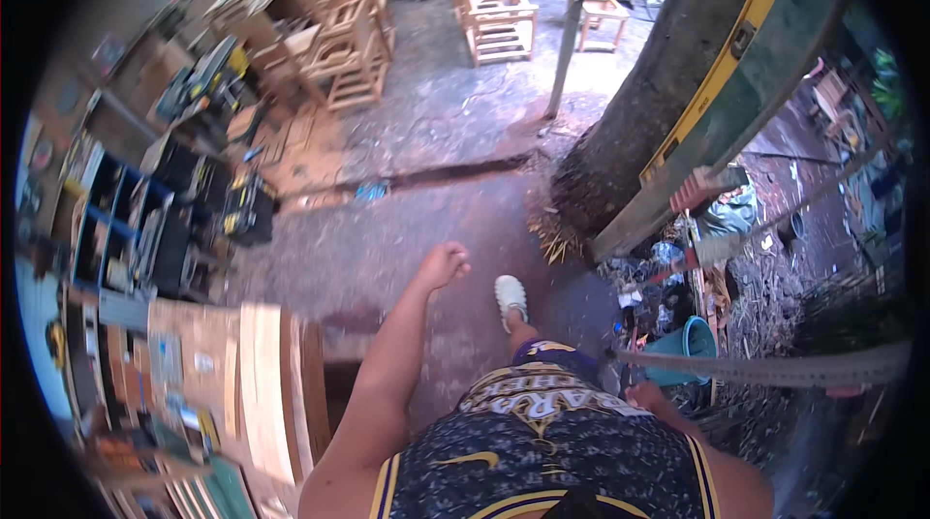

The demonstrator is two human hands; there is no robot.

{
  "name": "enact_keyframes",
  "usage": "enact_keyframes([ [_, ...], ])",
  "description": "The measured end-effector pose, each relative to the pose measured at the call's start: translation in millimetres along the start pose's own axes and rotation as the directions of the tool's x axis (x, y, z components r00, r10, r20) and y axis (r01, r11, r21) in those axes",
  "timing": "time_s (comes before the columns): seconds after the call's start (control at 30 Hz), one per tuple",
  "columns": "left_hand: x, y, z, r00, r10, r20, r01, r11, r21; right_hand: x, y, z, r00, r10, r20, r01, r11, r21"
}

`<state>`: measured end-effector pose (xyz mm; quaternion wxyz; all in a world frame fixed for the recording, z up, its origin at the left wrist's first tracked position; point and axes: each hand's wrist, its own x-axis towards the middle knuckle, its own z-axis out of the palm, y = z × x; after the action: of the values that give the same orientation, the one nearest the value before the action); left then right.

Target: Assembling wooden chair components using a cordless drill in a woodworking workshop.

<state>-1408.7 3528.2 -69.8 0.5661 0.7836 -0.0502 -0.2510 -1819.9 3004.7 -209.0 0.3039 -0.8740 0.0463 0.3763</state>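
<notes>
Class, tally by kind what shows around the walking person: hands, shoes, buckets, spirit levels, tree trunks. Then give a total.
Hands: 2, left hand and right hand
White shoe: 1
Teal bucket: 1
Yellow spirit level: 1
Tree trunk: 1
Total: 6

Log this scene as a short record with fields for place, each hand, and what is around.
Place: outdoor wood workshop, concrete floor
Left hand: closed in a loose fist, holding nothing, swung forward
Right hand: low by the hip, grip unclear, near a long grey strip
Nearby: blue bucket, tree trunk, wooden boards, chair frames
</notes>
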Motion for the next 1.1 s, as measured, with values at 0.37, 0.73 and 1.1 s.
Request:
enact_keyframes([
  [0.37, 41, -159, -201, 0.814, -0.581, -0.008, 0.577, 0.809, -0.111, 409, -307, -377, 0.894, -0.104, -0.436, 0.259, 0.914, 0.312],
  [0.73, 452, -150, -427, 0.970, -0.193, 0.149, 0.122, 0.913, 0.389, 593, -367, -547, 0.799, 0.169, -0.578, -0.186, 0.982, 0.030],
  [1.1, 878, 119, -524, 0.967, -0.203, 0.155, 0.087, 0.832, 0.548, 809, -269, -642, 0.754, 0.633, -0.178, -0.380, 0.641, 0.667],
])
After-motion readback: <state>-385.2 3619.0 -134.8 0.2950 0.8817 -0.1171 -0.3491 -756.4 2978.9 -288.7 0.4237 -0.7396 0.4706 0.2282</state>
